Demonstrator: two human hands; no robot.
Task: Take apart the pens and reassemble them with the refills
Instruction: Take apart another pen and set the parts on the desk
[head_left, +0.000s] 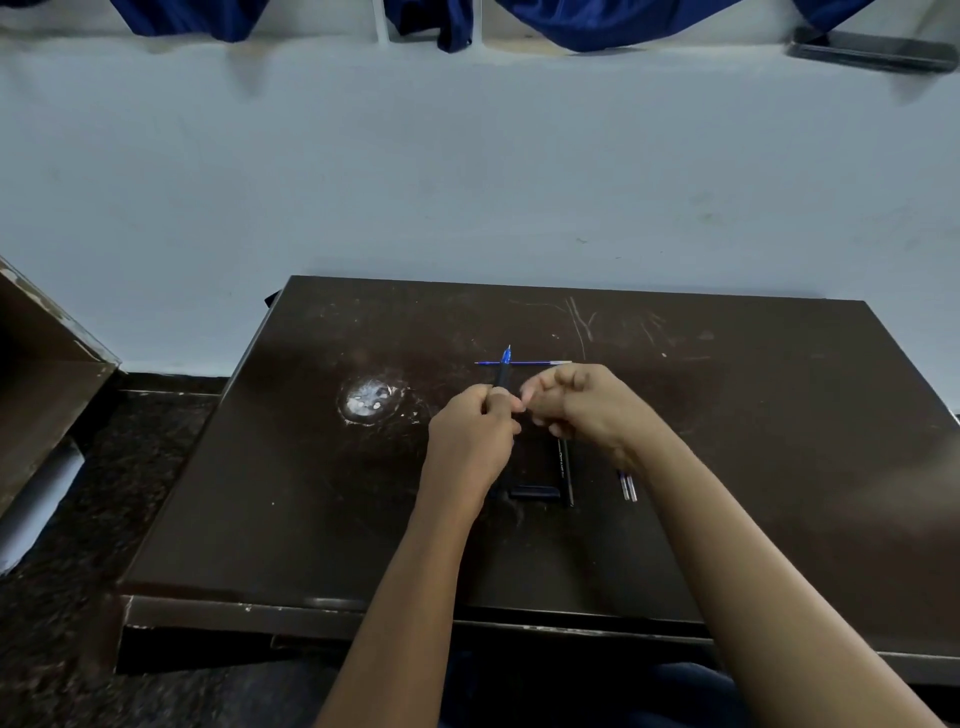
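My left hand (475, 431) grips a dark pen (503, 371) whose blue tip points away from me. Close beside it, my right hand (576, 402) has its fingers curled near the pen's lower end; what it holds is hidden. A blue refill (535, 362) lies crosswise on the dark table (753, 415) just beyond the hands. Below the hands lie a black pen (567, 473), a black cap (535, 492) and two refills (627, 487) with clear ends.
A round white worn patch (370, 400) marks the table to the left. The table's far edge meets a pale wall (467, 182). A brown cabinet (41, 374) stands at the left. A phone (872, 51) lies on the ledge at the top right.
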